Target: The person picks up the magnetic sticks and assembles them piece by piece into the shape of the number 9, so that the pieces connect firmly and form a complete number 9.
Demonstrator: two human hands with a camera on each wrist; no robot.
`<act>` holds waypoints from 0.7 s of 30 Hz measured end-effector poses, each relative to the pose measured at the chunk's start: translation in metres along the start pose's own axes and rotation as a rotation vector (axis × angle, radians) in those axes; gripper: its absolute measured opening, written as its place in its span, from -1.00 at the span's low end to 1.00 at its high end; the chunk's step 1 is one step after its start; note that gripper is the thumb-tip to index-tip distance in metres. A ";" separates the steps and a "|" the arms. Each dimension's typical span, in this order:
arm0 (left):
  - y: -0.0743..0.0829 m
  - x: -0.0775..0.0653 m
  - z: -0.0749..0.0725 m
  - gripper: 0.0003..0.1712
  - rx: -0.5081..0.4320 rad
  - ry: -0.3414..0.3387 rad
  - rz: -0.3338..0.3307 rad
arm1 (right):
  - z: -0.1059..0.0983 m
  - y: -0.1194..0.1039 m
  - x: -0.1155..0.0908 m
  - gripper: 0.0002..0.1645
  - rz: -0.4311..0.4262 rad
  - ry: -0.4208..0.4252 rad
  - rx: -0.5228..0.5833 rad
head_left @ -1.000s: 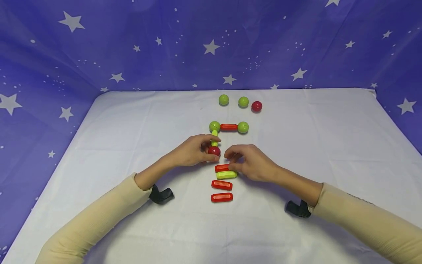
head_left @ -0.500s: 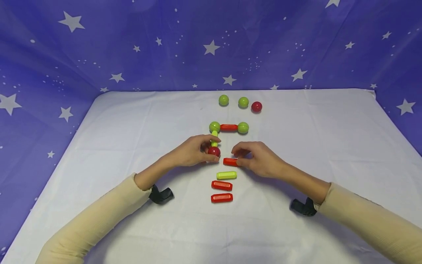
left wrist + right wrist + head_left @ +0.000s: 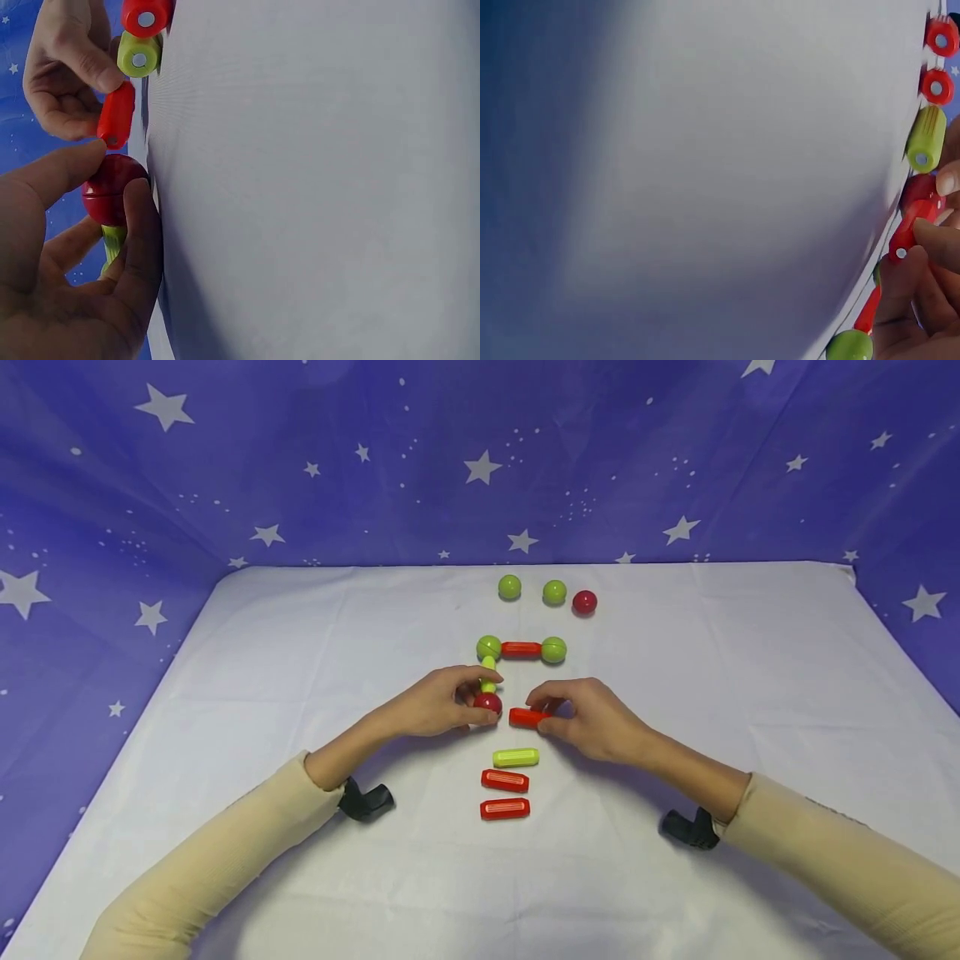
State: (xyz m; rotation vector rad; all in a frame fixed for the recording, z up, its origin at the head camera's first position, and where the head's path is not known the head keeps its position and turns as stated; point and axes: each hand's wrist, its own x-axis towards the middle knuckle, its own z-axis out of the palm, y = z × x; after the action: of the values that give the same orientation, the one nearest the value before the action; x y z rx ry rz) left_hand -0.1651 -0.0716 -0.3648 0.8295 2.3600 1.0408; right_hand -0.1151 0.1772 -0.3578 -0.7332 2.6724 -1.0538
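Note:
My left hand grips a dark red ball between thumb and fingers, seen closely in the left wrist view. A yellow-green rod joins that ball to a green ball, and a red rod links this one to another green ball. Between thumb and fingers of my right hand is a red rod, its free end pointing at the red ball with a small gap between them. In the left wrist view this red rod hangs just above the ball.
Nearer the person lie a yellow-green rod and two red rods, one below the other. At the back of the white cloth sit two green balls and a red ball. A star-patterned purple backdrop rises behind.
My right hand lifted the red rod away from beside the yellow-green one, moving it right and then farther back, level with the red ball. The left hand kept its place.

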 end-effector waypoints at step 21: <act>-0.003 0.000 0.000 -0.37 0.004 -0.008 0.029 | -0.004 -0.007 0.016 -0.65 0.022 -0.012 -0.006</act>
State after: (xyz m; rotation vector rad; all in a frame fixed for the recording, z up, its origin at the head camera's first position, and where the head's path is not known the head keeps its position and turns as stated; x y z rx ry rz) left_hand -0.1662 -0.0731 -0.3667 0.8699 2.3510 1.0427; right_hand -0.1277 0.1669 -0.3500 -0.7073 2.6688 -1.0336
